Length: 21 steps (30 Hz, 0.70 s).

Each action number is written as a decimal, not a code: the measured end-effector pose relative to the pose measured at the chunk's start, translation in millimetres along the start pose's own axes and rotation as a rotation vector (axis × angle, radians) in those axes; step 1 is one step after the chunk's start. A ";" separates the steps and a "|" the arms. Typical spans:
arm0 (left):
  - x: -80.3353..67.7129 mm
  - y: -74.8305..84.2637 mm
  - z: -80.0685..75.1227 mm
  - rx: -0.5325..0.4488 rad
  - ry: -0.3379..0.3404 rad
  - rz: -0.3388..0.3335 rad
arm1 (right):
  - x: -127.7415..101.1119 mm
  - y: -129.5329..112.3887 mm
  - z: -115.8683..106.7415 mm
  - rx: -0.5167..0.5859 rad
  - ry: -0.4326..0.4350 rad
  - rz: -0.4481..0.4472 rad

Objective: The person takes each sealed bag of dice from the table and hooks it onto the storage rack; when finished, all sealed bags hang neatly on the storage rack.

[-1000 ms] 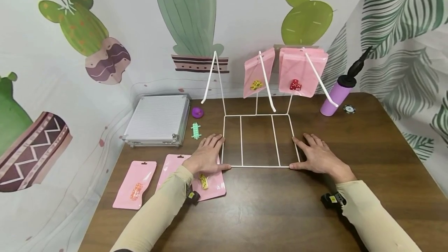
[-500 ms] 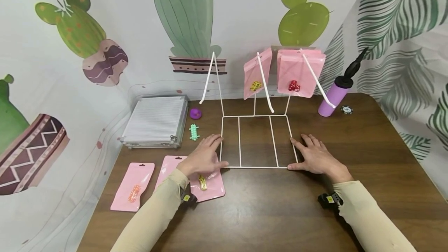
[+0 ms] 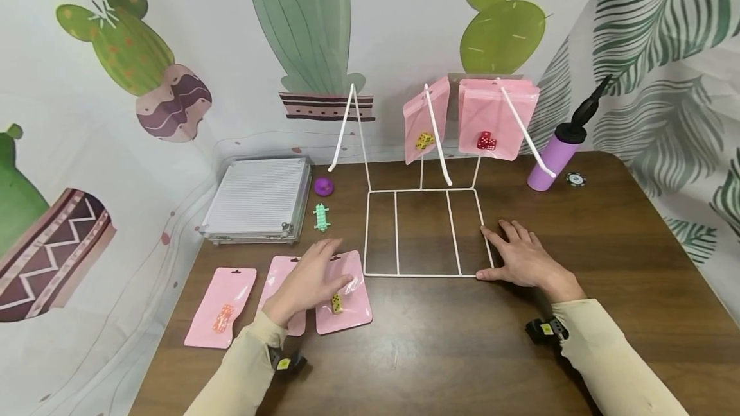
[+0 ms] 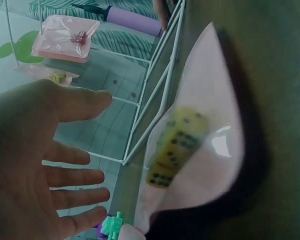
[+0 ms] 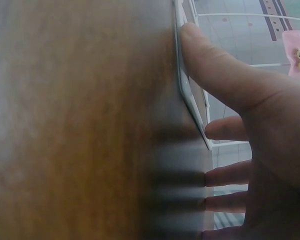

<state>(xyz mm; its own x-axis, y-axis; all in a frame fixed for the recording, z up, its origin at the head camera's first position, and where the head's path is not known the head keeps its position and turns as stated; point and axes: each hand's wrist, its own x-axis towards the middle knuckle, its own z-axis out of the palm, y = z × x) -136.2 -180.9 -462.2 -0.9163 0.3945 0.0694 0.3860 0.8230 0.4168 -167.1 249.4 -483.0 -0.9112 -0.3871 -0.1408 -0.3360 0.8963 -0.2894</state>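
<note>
Pink pouch (image 3: 345, 294) with yellow dice lies under my left hand (image 3: 309, 281), fingers spread, nothing gripped. I would pinch its top edge cleanly while my flat, unclenched right hand (image 3: 520, 260) steadies the white wire rack (image 3: 424, 275).

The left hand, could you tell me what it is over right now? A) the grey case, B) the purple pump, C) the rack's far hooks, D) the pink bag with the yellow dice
D: the left hand lies with straight fingers over the pink bag with the yellow dice, beside the white rack, whose right edge the right hand touches.
</note>
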 end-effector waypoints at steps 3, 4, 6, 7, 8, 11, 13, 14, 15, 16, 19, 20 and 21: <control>-11.6 0.4 1.8 -0.003 0.029 -0.026 | 0.1 -0.7 -0.2 0.000 -0.002 -0.002; -15.1 0.5 2.7 -0.005 0.038 -0.037 | 0.2 -0.7 -0.1 0.001 -0.002 -0.002; -21.4 0.9 4.9 -0.005 0.054 -0.063 | -0.1 -0.7 0.1 0.004 -0.003 -0.002; -24.1 1.2 6.3 -0.004 0.061 -0.076 | -0.3 -0.9 -0.1 0.005 -0.002 -0.003; -26.3 1.6 7.8 -0.004 0.066 -0.091 | -0.5 -0.6 -0.1 0.007 -0.001 -0.004; -31.5 2.5 13.7 -0.008 0.083 -0.139 | -1.1 -0.2 0.5 0.010 0.002 -0.004; -33.4 3.0 18.4 -0.015 0.088 -0.170 | -1.5 -0.2 1.1 0.011 0.004 -0.006; -34.1 3.5 20.6 -0.016 0.090 -0.180 | -1.5 0.3 1.7 0.010 0.004 -0.005; -34.7 3.5 23.1 -0.013 0.091 -0.186 | -1.6 0.6 2.2 0.010 0.004 -0.005; -35.2 3.7 25.3 -0.009 0.089 -0.191 | -1.7 0.9 2.7 0.009 0.003 -0.004; -36.3 4.0 30.1 0.012 0.085 -0.189 | -1.0 1.5 3.5 0.007 0.004 -0.006; -36.6 4.0 31.1 0.021 0.087 -0.185 | -0.7 1.7 3.6 0.005 0.005 -0.007; -36.8 4.0 32.0 0.030 0.087 -0.183 | -0.4 1.5 3.3 0.004 0.006 -0.009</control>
<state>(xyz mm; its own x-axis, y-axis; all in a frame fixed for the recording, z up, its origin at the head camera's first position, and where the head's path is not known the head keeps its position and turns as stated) -97.4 -179.1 -492.1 -0.9766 0.2018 0.0741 0.2144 0.8900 0.4025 -166.4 250.2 -486.6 -0.9097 -0.3936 -0.1324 -0.3432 0.8921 -0.2940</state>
